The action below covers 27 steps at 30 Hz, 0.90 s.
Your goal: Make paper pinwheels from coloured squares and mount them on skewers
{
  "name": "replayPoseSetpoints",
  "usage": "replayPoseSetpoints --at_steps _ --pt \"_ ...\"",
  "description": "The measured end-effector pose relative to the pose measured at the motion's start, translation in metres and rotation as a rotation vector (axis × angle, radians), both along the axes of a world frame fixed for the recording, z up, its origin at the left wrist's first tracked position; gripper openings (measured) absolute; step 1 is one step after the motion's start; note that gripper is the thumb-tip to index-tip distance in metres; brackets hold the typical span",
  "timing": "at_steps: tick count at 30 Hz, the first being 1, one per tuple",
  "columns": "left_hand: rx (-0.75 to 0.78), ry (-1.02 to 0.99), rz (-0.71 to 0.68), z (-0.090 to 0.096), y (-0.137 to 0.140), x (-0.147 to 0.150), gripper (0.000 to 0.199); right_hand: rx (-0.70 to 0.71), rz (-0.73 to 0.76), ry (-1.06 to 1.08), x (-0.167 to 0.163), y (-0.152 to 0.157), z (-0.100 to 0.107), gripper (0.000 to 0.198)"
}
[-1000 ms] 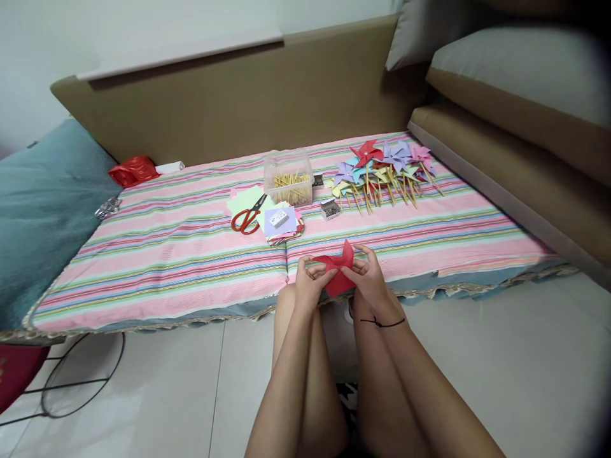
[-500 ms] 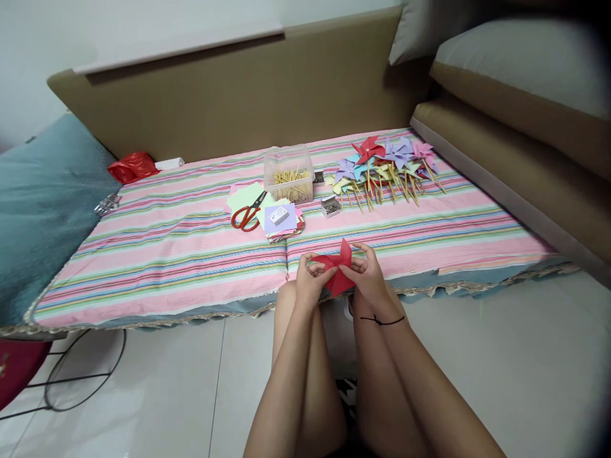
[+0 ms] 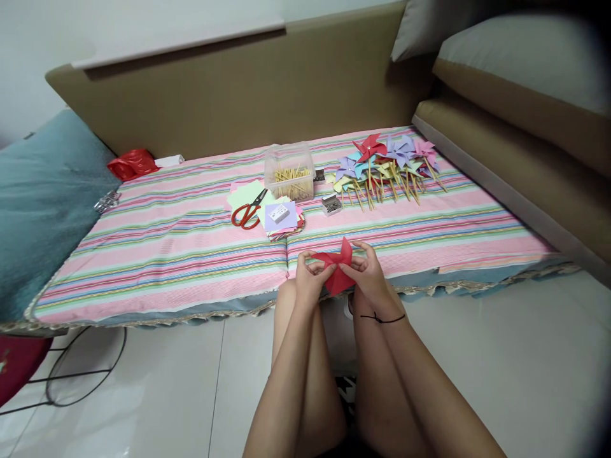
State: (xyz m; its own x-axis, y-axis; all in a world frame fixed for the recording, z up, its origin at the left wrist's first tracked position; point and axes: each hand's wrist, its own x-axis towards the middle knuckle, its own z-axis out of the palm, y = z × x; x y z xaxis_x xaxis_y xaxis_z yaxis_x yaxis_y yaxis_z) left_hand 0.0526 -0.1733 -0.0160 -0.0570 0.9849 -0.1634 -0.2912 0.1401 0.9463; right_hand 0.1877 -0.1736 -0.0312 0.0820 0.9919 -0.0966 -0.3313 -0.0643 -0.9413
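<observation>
Presumably to keep its folds down, left hand (image 3: 309,276) and right hand (image 3: 370,276) pinch the red paper (image 3: 340,281) (one each side).

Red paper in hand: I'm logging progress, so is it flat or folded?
Folded, at least partly: the red paper juts into points, with the left hand and right hand pinching it near its middle.

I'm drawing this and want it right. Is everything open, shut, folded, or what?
Left hand: pinching red paper.
Right hand: pinching it too.
Red paper: bent inward, one point up.
Scissors: lying flat, blades too small to tell.
Clear box: open, sticks inside.
White box near pinwheels: open.
White box on purple paper: looks shut.
Pinwheels: piled up.
Red bag: crumpled.
</observation>
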Motion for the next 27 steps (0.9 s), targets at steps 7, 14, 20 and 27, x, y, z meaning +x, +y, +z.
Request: replayPoseSetpoints --at_steps 7,14,20,27 --pt "-0.007 -0.008 0.024 0.0033 -0.0017 0.0021 0.058 -0.004 0.011 0.000 0.0002 -0.0005 0.0014 0.068" --pt "0.007 -0.001 0.051 0.0048 -0.0041 0.0029 0.058 0.005 0.021 -0.004 0.0012 -0.0003 -0.0007 0.067" --pt "0.018 0.010 0.058 0.0017 -0.0045 0.0033 0.056 0.014 0.012 -0.013 0.0018 -0.0005 -0.0030 0.066" --pt "0.021 0.009 0.055 -0.0002 -0.0037 0.0033 0.056 0.014 0.003 -0.012 0.0006 -0.0009 -0.0019 0.064"
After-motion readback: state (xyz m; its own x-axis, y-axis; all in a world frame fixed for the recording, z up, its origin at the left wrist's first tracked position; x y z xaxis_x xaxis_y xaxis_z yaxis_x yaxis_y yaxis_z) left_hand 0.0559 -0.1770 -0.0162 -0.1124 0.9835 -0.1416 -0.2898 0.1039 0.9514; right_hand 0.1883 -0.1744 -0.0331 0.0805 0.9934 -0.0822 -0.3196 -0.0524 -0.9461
